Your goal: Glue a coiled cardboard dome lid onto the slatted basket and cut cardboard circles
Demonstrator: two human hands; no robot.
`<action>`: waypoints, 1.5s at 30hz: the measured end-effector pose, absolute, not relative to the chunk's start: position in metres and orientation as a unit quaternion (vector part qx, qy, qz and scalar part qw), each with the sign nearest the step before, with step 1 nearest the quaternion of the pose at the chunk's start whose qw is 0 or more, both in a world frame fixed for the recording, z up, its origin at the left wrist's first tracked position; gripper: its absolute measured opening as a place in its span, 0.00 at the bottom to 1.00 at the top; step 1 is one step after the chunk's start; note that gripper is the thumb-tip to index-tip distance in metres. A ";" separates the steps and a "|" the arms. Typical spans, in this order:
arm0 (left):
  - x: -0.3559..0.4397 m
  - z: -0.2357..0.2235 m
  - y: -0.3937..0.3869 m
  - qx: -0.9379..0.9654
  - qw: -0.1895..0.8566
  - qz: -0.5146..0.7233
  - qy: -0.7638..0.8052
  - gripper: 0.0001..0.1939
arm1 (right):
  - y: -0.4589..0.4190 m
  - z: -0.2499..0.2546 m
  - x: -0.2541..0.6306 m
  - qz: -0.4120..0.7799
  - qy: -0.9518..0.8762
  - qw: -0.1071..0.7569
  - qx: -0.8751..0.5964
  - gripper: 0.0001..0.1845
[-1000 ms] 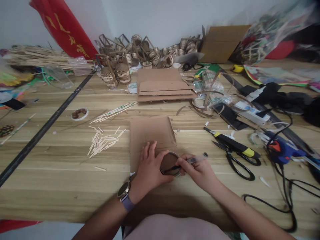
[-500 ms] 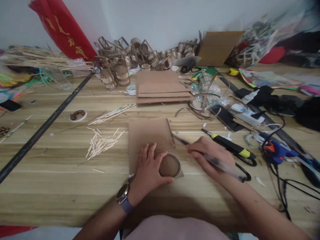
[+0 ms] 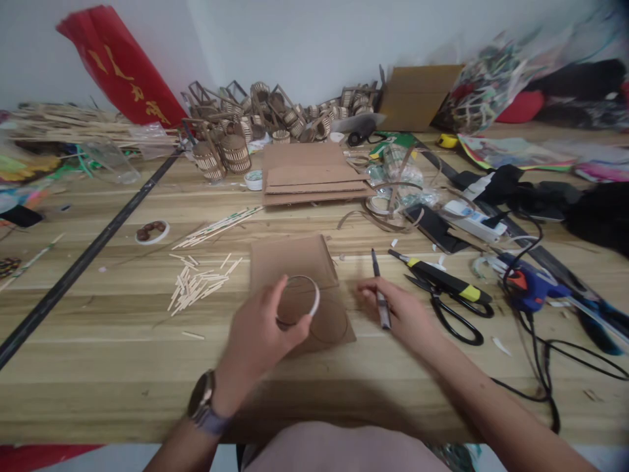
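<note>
My left hand (image 3: 260,328) grips a thin round ring (image 3: 316,300) between thumb and fingers, tilted over the cardboard piece (image 3: 287,257). Through the ring, brown cardboard shows. A drawn circle outline (image 3: 346,324) is visible on the cardboard at its lower right. My right hand (image 3: 400,307) is closed around a dark marker pen (image 3: 376,264), just right of the cardboard and apart from it. The pen's dark end points away from me. On the left wrist is a watch (image 3: 200,395).
Short sticks (image 3: 196,285) lie left of the cardboard. Black scissors (image 3: 455,321), a yellow-black cutter (image 3: 445,278) and a blue glue gun (image 3: 531,282) with its cable are at right. Stacked cardboard (image 3: 304,164) and small stick baskets (image 3: 236,154) stand farther back.
My left hand has lifted the ring off the cardboard's lower right and shifted it left, uncovering a drawn circle. My right hand has turned the pen more upright.
</note>
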State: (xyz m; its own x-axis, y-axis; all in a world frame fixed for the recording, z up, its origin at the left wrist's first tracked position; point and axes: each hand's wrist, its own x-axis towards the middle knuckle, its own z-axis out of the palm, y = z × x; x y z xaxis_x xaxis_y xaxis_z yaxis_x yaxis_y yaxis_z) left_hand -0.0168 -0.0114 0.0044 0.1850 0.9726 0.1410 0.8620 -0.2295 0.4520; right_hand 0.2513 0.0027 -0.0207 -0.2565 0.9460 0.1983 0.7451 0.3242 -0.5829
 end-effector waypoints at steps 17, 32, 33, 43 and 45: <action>-0.041 -0.017 -0.034 0.600 0.285 0.237 0.709 0.22 | 0.065 -0.041 0.217 0.212 -0.686 0.300 -0.628 0.09; -0.053 -0.026 -0.023 0.723 -0.028 0.063 0.687 0.24 | 0.041 -0.004 0.272 0.137 -0.653 0.391 -0.634 0.11; -0.056 -0.029 -0.024 0.738 -0.048 0.062 0.671 0.24 | 0.041 -0.004 0.271 0.135 -0.656 0.391 -0.631 0.10; -0.019 -0.031 -0.045 0.799 0.084 0.181 0.568 0.05 | 0.035 -0.012 0.264 0.152 -0.648 0.403 -0.629 0.11; -0.010 -0.033 -0.045 0.798 0.090 0.155 0.575 0.04 | 0.032 -0.014 0.263 0.156 -0.648 0.403 -0.628 0.11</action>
State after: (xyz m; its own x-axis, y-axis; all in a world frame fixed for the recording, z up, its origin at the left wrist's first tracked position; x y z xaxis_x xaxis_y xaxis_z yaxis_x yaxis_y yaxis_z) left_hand -0.0102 -0.0453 -0.0331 0.2904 0.9459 0.1448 0.8903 -0.3226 0.3214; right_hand 0.2629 0.0323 -0.0143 0.1126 0.9385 0.3265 0.6878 0.1635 -0.7073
